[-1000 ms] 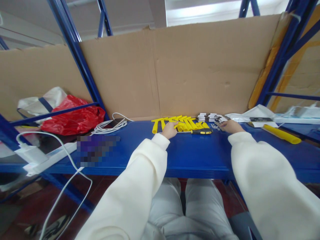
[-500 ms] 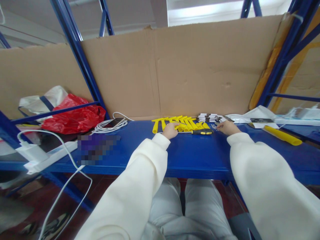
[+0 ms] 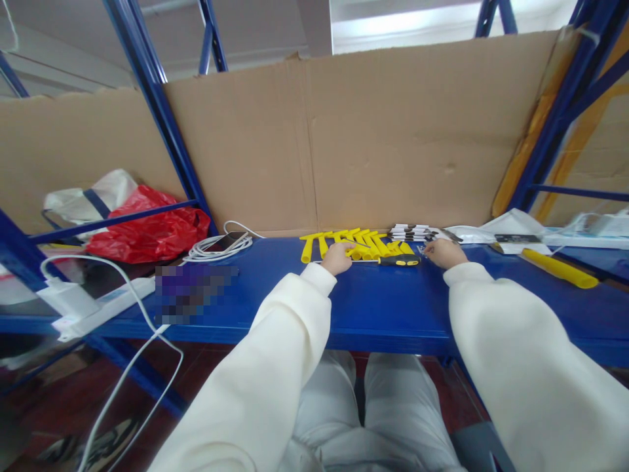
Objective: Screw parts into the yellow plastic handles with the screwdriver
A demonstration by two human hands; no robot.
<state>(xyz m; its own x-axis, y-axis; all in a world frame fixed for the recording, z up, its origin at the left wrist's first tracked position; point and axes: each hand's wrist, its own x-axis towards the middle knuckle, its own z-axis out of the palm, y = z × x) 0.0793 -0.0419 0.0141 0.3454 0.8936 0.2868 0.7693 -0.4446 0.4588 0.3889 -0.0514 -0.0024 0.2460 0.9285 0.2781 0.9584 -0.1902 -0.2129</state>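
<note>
Lying at eleven o'clock from the centre of the blue metal worktop [image 3: 388, 301], with twelve at the tall brown cardboard sheet [image 3: 393, 144], is a row of overlapping yellow T-shaped plastic pieces [image 3: 372, 247]. One screwdriver with a black-and-yellow handle [image 3: 400, 261] lies along its near side, shaft towards nine o'clock. The left hand [image 3: 337, 259] blocks part of both; its fingers are curled at the row, and whether they grip anything cannot be told. At two o'clock the right hand [image 3: 445, 253] has fingers bent close together over small silvery bits [image 3: 421, 251], partly hidden; any grasp is unclear. A stack of flat white-and-black packets [image 3: 410, 232] sits at one, and one separate yellow tube [image 3: 560, 269] at three. Towards ten lie one coiled white cable [image 3: 211, 251], one dark phone [image 3: 230, 242] and one crumpled red plastic bag [image 3: 152, 229], crossed by a thin blue bar [image 3: 113, 219]. Two yellow T-pieces stand distinct at the row's nine o'clock end; the others overlap too much to count.
</note>
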